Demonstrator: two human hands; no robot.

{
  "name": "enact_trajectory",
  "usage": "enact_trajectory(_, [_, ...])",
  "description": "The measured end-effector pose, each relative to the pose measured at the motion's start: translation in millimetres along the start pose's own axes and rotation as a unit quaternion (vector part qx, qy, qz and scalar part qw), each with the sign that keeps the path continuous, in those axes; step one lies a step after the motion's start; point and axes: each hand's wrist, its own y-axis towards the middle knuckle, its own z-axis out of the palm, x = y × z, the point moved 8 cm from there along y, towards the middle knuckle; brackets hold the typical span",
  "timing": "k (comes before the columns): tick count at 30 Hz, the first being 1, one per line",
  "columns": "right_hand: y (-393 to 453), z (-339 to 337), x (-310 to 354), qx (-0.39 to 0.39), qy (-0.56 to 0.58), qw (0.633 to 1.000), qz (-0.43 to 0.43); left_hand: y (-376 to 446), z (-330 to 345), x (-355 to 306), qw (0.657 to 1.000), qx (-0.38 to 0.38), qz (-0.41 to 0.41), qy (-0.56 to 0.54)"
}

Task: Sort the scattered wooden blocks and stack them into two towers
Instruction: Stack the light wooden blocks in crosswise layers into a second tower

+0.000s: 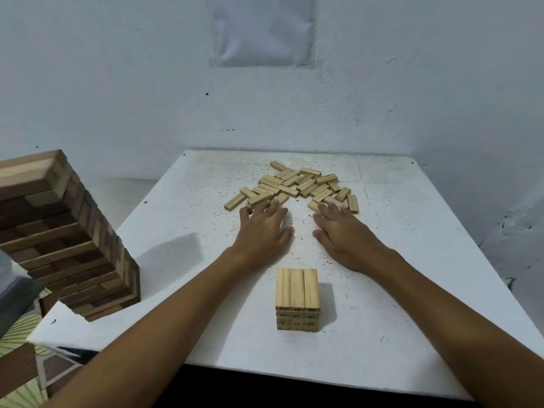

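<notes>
At your far left a tall tower of mixed dark and light brown wooden blocks (67, 234) stands on the left corner of the white speckled square table (182, 290), its layers crossed and its top near the frame's left edge. Your left hand (262, 228) lies palm down on the table, fingers straight and spread, the fingertips touching the near left edge of the scattered heap of pale wooden blocks (297, 184); it has hold of nothing. That heap sits toward the far side of the table, the blocks lying flat at mixed angles, some overlapping. Nearer to you, between your two forearms, a short stack of pale wooden blocks (298, 298) stands a few layers high, three blocks side by side on top, running away from you. Your right hand (343, 234) also rests flat, fingers extended and relaxed, the fingertips touching the near right blocks of the heap, gripping none. On the wall above hangs a white paper sheet (262, 28).
</notes>
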Motion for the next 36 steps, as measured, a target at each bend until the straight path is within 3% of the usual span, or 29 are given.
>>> enact_trajectory(8, [-11,-11,32,-0.047,0.015,0.998,-0.034,-24,-19,-5,0.993,-0.082,0.054,-0.064])
enact_trajectory(11, [-8,-15,40,-0.051,0.166,0.984,-0.032,-30,-22,-5,0.985,-0.036,0.055,-0.163])
enact_trajectory(13, [-6,-21,38,-0.070,0.300,0.951,-0.013,-32,-23,-2,0.972,-0.004,0.033,-0.234])
enact_trajectory(15, [-5,-28,31,-0.096,0.367,0.925,0.008,-33,-26,3,0.968,-0.018,0.011,-0.249])
enact_trajectory(17, [-4,-34,21,-0.094,0.356,0.930,0.014,-33,-29,8,0.972,-0.041,-0.013,-0.232])
enact_trajectory(21, [-3,-22,4,0.030,0.267,0.963,0.025,-22,-22,7,0.976,0.001,-0.021,-0.219])
enact_trajectory(23, [-3,-18,2,0.050,0.233,0.971,0.023,-16,-20,6,0.975,0.007,-0.018,-0.219])
enact_trajectory(29, [1,-21,3,-0.022,0.237,0.971,0.013,-5,-19,4,0.974,-0.002,-0.024,-0.227])
enact_trajectory(36, [4,-18,2,-0.024,0.239,0.971,-0.004,-6,-15,-4,0.972,-0.005,-0.031,-0.234])
